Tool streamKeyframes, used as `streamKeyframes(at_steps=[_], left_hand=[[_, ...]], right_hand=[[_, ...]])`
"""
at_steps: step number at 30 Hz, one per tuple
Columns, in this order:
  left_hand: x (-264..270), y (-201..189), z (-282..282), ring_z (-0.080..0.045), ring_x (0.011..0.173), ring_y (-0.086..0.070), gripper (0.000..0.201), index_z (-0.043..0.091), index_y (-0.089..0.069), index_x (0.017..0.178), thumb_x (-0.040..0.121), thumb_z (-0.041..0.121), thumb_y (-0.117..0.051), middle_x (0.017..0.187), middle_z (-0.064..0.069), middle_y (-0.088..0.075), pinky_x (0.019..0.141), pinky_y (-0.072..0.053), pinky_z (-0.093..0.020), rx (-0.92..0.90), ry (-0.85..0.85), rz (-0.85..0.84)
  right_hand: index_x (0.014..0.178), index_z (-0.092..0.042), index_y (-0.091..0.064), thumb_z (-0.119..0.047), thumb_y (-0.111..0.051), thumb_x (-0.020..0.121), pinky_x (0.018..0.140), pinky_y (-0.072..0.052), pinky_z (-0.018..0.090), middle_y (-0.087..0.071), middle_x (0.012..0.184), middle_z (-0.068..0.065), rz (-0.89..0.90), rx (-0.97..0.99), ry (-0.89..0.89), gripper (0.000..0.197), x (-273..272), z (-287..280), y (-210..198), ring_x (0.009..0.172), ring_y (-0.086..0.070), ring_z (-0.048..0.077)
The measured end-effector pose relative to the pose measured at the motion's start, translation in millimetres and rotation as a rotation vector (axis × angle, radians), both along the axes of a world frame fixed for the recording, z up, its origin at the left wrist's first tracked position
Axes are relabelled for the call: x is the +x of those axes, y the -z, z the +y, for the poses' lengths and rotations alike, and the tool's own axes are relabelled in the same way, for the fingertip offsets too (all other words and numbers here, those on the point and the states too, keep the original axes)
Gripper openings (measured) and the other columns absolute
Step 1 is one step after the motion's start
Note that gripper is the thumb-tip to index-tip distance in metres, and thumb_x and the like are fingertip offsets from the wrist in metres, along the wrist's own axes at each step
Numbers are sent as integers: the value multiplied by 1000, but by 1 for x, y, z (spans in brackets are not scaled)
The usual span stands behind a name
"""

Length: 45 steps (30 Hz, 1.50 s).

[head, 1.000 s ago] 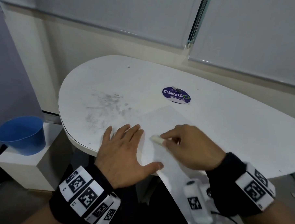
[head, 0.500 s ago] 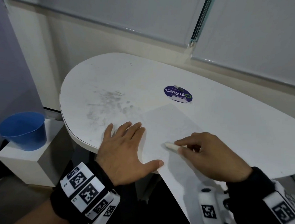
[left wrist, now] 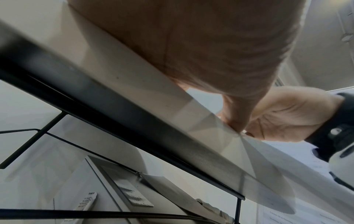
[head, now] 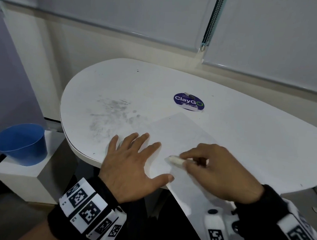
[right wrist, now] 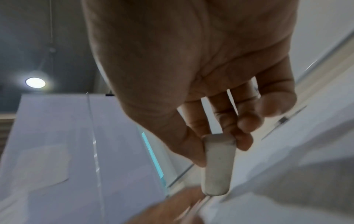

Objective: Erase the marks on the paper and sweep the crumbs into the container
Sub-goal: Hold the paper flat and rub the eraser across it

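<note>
Left hand (head: 132,166): flat, fingers spread, pressed on paper (head: 180,133) at table (head: 244,134) edge. Right hand (head: 219,173): grip pinched white eraser (head: 176,159) against paper. Blue container (head: 20,143): on block beside table.

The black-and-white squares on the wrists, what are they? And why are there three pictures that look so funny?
Those squares sit on wristbands that carry small cameras. No machine here: a person works with two bare hands. The big picture comes from a camera on the person's head. The other two come from the wrists, looking along the fingers from below, so they look odd.

The left hand lies flat and presses the paper on the white table. The right hand pinches a white eraser and rubs the paper with it. Grey smudges and a purple sticker are on the table. A blue cup stands on a low box beside it.
</note>
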<state>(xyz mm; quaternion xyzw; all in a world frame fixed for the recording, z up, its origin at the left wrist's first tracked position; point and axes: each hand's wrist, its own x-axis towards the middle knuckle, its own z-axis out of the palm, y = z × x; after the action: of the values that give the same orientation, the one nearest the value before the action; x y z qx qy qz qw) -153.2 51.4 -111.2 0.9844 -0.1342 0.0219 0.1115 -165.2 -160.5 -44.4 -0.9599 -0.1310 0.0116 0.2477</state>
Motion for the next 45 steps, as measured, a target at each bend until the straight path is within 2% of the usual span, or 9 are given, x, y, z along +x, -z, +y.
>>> streamKeyframes(at_steps=[4,10,15,19,24,31,36,41,45], left_hand=[[2,2,2,-12,151,7,94,55,-9,151,66,97,-11,166,14,1,120,6,-54,24,10,1],[0,0,0,-12,151,4,100,54,-12,151,61,98,-7,166,13,-2,120,3,-54,30,8,-12],[0,0,1,-12,151,5,100,55,-11,151,62,100,-10,166,14,-1,120,6,-54,20,13,-4],[-1,-1,-1,-12,151,3,105,54,-14,151,58,102,-1,166,14,-4,120,4,-53,12,8,-24],[0,1,0,-12,151,6,102,54,-10,151,60,100,-8,166,14,0,120,5,-54,21,8,-6],[-2,0,0,-13,151,-3,108,54,-21,151,57,101,5,165,12,-11,120,1,-54,-1,9,-41],[0,1,0,-13,151,6,102,52,-11,152,62,101,-19,166,13,-1,120,6,-55,2,8,-2],[0,1,0,-13,151,7,108,52,-11,152,57,104,-18,166,13,0,120,6,-55,6,9,4],[0,1,0,-13,151,8,109,52,-9,152,57,104,-17,166,14,2,120,6,-56,2,9,8]], right_hand=[[91,-42,-74,-56,-56,80,70,-45,23,-59,69,-15,-50,115,112,26,1,-11,1,71,-56,4],[104,-44,-72,-46,-56,89,71,-46,22,-61,76,-11,31,127,-88,22,-13,12,11,75,-57,5],[99,-44,-73,-33,-60,89,74,-47,23,-60,74,-15,-57,87,85,20,-4,-8,13,78,-58,2],[108,-42,-72,-36,-60,90,71,-42,15,-58,77,-15,20,105,-73,22,-19,11,16,79,-58,3],[107,-39,-73,-32,-58,90,76,-46,20,-61,80,-15,-48,45,87,23,-6,0,15,80,-58,1],[109,-45,-70,-38,-56,93,70,-43,17,-57,78,-12,-14,47,-54,23,-13,23,14,77,-55,3],[99,-53,-70,-33,-61,90,70,-42,15,-59,82,-16,131,97,-98,24,-21,3,-1,80,-57,3],[105,-41,-74,-32,-60,91,75,-41,13,-59,79,-13,44,113,-56,21,-1,11,8,82,-58,1],[108,-46,-71,-32,-58,94,72,-39,15,-57,82,-11,122,72,-163,24,-5,4,7,81,-57,4]])
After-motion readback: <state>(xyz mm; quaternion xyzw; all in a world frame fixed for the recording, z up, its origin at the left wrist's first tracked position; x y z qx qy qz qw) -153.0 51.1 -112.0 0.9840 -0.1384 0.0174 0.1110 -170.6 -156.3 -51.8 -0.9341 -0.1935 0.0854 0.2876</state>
